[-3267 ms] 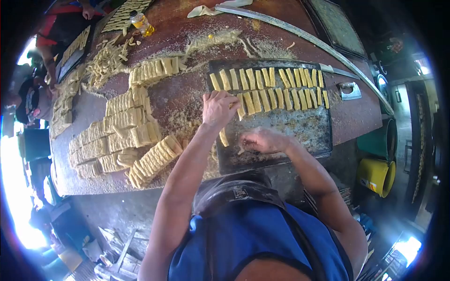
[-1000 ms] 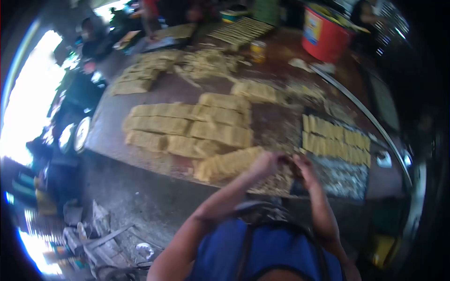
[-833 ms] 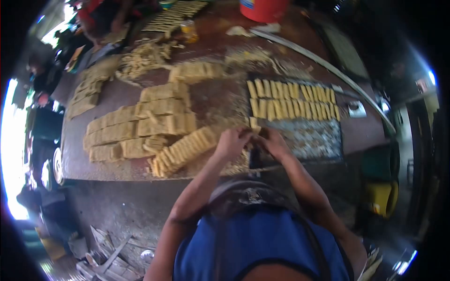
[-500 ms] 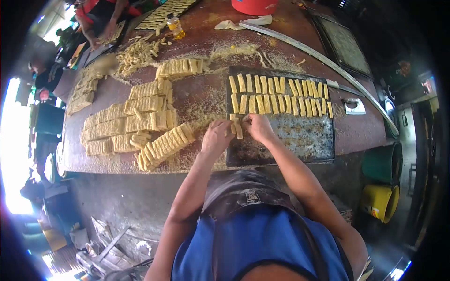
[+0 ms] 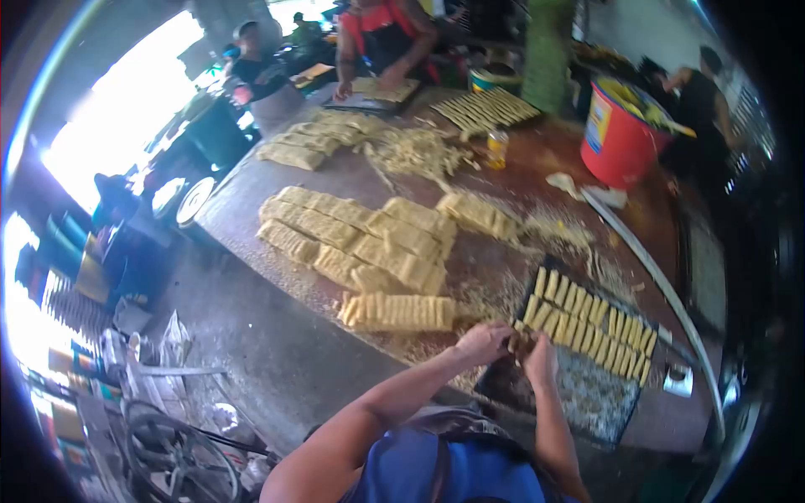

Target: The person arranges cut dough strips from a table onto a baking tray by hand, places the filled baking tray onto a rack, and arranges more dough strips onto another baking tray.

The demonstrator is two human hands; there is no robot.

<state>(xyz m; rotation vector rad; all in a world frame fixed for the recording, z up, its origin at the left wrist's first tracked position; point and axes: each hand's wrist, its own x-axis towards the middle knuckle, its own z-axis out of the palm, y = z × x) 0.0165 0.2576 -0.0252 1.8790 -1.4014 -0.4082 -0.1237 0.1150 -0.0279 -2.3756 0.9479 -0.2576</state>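
Note:
My left hand (image 5: 485,344) and my right hand (image 5: 539,362) meet at the near left corner of a dark baking tray (image 5: 599,402). Their fingers are closed, with a dough strip (image 5: 519,342) between the fingertips, partly hidden and a little blurred. Beyond my hands, two rows of pale dough strips (image 5: 579,329) lie side by side on the tray's far half. The near half shows bare, speckled metal. Left of my left hand, a row of cut dough strips (image 5: 398,312) lies pressed together at the table edge.
Stacked dough blocks (image 5: 360,235) and a heap of dough scraps (image 5: 415,155) occupy the table's left side. Farther back stand an oil bottle (image 5: 497,149) and a red bucket (image 5: 620,138). A long metal strip (image 5: 654,264) curves along the right. Another person (image 5: 386,42) works across the table.
The view has swung left and up, bringing the co-worker and red bucket into fuller view. My hands stay close together at the tray's left side, around the dough.

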